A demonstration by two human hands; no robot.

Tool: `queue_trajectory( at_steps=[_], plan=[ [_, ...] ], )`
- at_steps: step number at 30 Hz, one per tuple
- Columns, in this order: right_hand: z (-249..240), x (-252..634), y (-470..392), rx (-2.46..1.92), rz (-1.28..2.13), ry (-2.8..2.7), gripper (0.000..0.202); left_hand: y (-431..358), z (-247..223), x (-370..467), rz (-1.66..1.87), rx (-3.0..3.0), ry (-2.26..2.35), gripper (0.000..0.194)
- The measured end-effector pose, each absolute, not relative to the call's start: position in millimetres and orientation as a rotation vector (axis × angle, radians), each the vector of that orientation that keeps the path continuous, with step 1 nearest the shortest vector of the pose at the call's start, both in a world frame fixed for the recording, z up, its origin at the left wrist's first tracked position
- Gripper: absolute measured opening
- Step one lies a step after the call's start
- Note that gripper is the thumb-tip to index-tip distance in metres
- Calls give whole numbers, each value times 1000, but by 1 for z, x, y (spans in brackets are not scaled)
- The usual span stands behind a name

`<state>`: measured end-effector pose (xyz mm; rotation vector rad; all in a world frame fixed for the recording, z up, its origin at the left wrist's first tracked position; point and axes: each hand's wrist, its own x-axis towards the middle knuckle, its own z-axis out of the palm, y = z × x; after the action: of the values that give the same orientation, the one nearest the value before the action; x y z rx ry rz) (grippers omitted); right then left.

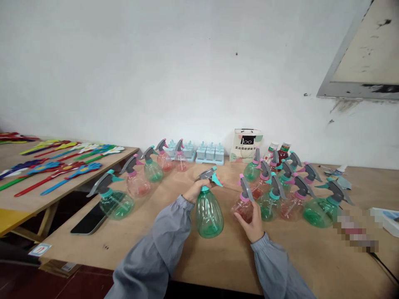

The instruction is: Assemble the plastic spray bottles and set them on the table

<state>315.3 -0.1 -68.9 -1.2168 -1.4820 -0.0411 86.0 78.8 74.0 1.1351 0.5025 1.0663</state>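
In the middle of the head view, my left hand (197, 189) is closed round the neck of a green spray bottle (209, 216). Its grey head with a teal trigger points right, and the clear green body hangs upright below my fingers. To the right, my right hand (253, 222) grips the body of a pink spray bottle (243, 207), thumb in front and fingers on its right side. That bottle has a pink collar and a grey head. Close beside it on the right stands another green spray bottle (269, 204), with more pink and green ones around it.
Several spray bottles stand at the left, near a black phone (89, 218). Light-blue ice-pop moulds (210, 154) and a printed paper bag (246, 145) are against the wall. Colourful hand-shaped sticks (56, 172) lie on the left table. A white box (386, 220) sits far right.
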Motion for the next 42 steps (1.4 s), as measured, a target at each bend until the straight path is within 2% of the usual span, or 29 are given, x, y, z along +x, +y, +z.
queue_trajectory(
  at_steps=[3, 9, 14, 20, 25, 32, 37, 42],
  plan=[
    [-70, 316, 1, -1215, -45, -1488, 73, 85, 72, 84, 1037, 1164, 599, 21],
    [-72, 316, 2, -1212, -55, -1489, 73, 92, 64, 81, 1046, 1143, 583, 29],
    [-73, 316, 2, -1210, -41, -1482, 73, 96, 58, 79, 994, 1165, 645, 20],
    [-72, 315, 1, -1210, -49, -1473, 73, 91, 61, 79, 1021, 1168, 594, 27],
    [-74, 316, 3, -1178, -55, -1473, 74, 86, 62, 81, 1010, 1182, 673, 16],
    [-74, 317, 5, -1143, -94, -1483, 75, 76, 70, 83, 1057, 1195, 618, 29],
    [-75, 317, 5, -1147, -86, -1487, 76, 72, 70, 81, 1013, 1265, 669, 14],
    [-75, 317, 5, -1143, -104, -1476, 74, 65, 74, 71, 1074, 1419, 715, 27]
  ],
)
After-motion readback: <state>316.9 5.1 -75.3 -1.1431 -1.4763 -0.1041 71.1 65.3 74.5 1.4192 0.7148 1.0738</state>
